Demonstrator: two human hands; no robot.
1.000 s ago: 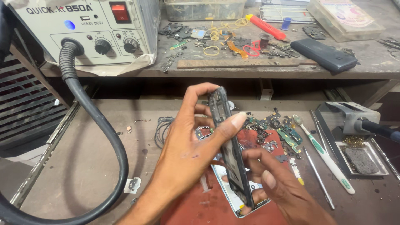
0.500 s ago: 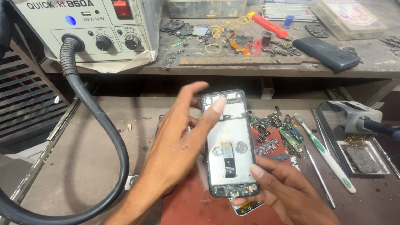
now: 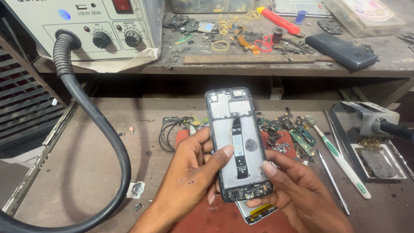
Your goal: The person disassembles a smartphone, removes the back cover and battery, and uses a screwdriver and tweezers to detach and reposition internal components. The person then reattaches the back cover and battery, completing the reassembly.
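Observation:
I hold an opened phone frame (image 3: 236, 142) upright over the workbench, its bare inner side facing me, with a black flex strip running down its middle. My left hand (image 3: 194, 172) grips its left edge, thumb resting on the pale inner plate. My right hand (image 3: 293, 190) supports the bottom right corner, thumb on the right edge. Under the frame, a second flat phone part (image 3: 256, 212) lies on a red mat (image 3: 215, 220).
A hot-air rework station (image 3: 99, 26) stands at the back left, its black hose (image 3: 103, 129) curving over the bench. Small circuit parts (image 3: 284, 129), a toothbrush (image 3: 340, 157), metal tools (image 3: 332, 181), a soldering stand (image 3: 375, 121) and a dark phone (image 3: 340, 51) lie to the right.
The phone frame turned from edge-on to flat, open side toward me, and rose higher. My left hand shifted from spread fingers to a grip on its left edge.

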